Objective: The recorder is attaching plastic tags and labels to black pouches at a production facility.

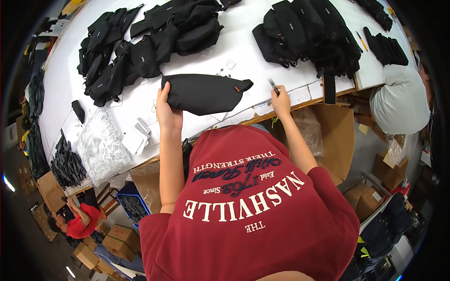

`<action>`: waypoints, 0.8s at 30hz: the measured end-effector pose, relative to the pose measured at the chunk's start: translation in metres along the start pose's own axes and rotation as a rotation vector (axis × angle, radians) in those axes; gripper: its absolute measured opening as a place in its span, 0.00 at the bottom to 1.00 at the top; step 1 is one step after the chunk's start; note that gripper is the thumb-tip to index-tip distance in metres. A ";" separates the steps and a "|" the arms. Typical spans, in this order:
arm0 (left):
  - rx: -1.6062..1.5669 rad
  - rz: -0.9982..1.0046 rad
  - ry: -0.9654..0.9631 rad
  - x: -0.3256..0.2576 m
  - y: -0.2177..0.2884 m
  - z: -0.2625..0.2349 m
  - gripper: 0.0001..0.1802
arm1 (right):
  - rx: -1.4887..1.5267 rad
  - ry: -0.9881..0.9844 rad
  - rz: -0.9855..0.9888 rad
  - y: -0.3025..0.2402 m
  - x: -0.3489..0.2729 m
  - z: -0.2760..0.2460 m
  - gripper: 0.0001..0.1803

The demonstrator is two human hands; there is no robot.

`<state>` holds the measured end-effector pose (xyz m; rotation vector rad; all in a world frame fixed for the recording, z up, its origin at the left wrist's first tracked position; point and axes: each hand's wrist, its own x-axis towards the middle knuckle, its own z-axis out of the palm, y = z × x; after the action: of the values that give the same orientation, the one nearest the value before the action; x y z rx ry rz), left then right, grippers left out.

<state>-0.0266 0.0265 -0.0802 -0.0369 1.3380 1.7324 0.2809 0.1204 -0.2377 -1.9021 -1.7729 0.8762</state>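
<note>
From the head view, the table (241, 44) fills the upper half, and the black zip pouch (201, 96) is lifted over its near edge at 11 o'clock. The left hand (169, 112), at 10 o'clock, is closed on the pouch's left end, thumb on the upper face. At 2 o'clock the right hand (281, 100) is curled tight around a slim dark tool (275, 89), its pale tip pointing toward 11 o'clock, apart from the pouch. A small orange tab (237, 89) marks the pouch's right end.

The step in hand appears to be working over this single pouch with the tool. The next move, I judge, calls for the left hand to keep the fabric steady and the right hand to guide the tip without nicking it.

The left heap of pouches (197, 35) lies at 11 o'clock and the right heap of pouches (300, 23) at 1 o'clock, both running close to or past the upper limit of sight. The tool is blurred, so I cannot tell whether it is snips or something else. The left hand's fingers are mostly hidden beneath the pouch, as is its underside.
</note>
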 end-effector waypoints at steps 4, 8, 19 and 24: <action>0.022 -0.046 -0.062 -0.006 -0.012 0.003 0.11 | 0.124 0.374 0.336 0.045 0.011 -0.009 0.20; 0.058 -0.108 -0.059 -0.009 -0.022 0.012 0.11 | 0.122 0.388 0.448 0.077 0.018 -0.020 0.26; -0.169 -0.453 -0.171 -0.008 -0.033 0.010 0.16 | 0.061 -0.186 -0.828 -0.141 -0.046 -0.109 0.38; -0.053 -0.690 -0.444 -0.044 -0.010 0.012 0.26 | 0.024 -0.367 -0.910 -0.160 -0.034 -0.115 0.35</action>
<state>0.0108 0.0081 -0.0600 -0.1213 0.8140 1.1011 0.2407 0.1207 -0.0425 -0.7385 -2.4689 0.8822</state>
